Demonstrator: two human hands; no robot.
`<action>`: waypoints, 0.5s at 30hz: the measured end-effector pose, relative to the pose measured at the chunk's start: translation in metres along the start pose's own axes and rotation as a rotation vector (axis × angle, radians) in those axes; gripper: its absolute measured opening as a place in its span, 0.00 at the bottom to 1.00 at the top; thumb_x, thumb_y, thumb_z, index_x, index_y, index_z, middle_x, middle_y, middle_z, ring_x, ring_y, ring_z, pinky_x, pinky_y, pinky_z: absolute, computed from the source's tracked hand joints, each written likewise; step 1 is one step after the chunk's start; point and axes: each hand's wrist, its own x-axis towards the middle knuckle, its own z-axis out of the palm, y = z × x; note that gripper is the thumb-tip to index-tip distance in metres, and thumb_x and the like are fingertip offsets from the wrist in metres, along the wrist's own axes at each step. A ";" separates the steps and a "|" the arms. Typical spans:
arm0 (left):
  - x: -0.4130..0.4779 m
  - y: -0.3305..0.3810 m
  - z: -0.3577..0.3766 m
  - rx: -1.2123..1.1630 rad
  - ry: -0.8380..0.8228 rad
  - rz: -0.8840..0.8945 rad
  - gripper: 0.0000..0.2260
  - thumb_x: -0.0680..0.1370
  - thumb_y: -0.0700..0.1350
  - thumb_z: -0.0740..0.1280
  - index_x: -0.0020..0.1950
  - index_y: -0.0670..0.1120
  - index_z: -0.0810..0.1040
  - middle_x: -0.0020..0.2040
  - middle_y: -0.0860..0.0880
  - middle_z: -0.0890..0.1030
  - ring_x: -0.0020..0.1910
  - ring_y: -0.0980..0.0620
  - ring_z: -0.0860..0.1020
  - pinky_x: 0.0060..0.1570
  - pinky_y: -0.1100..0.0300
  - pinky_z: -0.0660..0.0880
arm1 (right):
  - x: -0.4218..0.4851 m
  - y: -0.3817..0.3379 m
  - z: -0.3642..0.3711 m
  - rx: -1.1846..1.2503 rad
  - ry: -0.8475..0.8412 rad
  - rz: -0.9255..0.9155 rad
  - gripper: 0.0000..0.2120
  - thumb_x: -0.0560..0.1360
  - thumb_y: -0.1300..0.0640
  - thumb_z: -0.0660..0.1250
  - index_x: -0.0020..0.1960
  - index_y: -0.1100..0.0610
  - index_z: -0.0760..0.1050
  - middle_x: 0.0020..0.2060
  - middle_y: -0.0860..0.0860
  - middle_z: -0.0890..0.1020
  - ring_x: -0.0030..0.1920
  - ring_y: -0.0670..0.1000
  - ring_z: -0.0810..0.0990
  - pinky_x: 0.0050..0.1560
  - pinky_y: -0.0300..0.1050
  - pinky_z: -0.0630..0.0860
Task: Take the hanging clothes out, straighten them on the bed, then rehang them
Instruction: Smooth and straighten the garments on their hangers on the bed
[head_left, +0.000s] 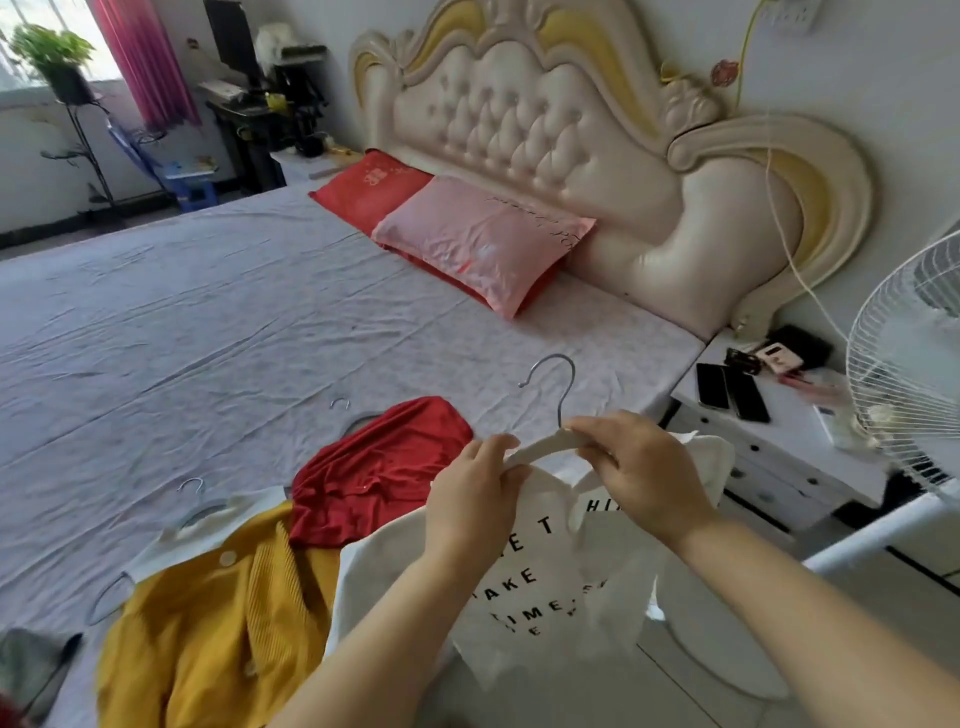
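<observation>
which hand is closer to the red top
Left. The left hand, gripping the hanger, is just right of the red top; the right hand holds the hanger farther right.

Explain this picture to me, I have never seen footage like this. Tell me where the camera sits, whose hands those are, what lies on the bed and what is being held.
There is no machine here: a person wears one wide-angle camera on the head, so you look forward and down at their own hands. The left hand and the right hand both grip a white hanger with a metal hook, and a white T-shirt with black lettering is draped on it. On the bed lie a red garment, a yellow cardigan and two pillows. To the right stand a nightstand with phones on it and a white fan.
</observation>
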 end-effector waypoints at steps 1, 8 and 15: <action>0.011 0.002 0.009 -0.008 -0.014 -0.014 0.13 0.78 0.49 0.63 0.62 0.52 0.74 0.56 0.52 0.77 0.52 0.50 0.76 0.48 0.57 0.70 | 0.006 0.011 0.000 -0.010 -0.001 -0.018 0.16 0.68 0.67 0.73 0.54 0.56 0.81 0.38 0.50 0.81 0.39 0.52 0.80 0.40 0.38 0.72; 0.105 0.005 0.076 -0.082 -0.068 -0.055 0.13 0.78 0.49 0.62 0.63 0.52 0.72 0.56 0.51 0.77 0.51 0.52 0.75 0.45 0.60 0.68 | 0.073 0.097 0.012 -0.080 0.026 -0.069 0.19 0.67 0.68 0.74 0.57 0.57 0.80 0.37 0.52 0.82 0.37 0.55 0.80 0.31 0.48 0.79; 0.204 0.000 0.116 -0.139 -0.168 -0.155 0.13 0.79 0.51 0.60 0.64 0.53 0.71 0.59 0.53 0.76 0.53 0.54 0.75 0.44 0.61 0.66 | 0.157 0.167 0.030 -0.115 -0.025 -0.068 0.21 0.66 0.69 0.75 0.56 0.57 0.81 0.38 0.53 0.82 0.37 0.56 0.80 0.33 0.48 0.79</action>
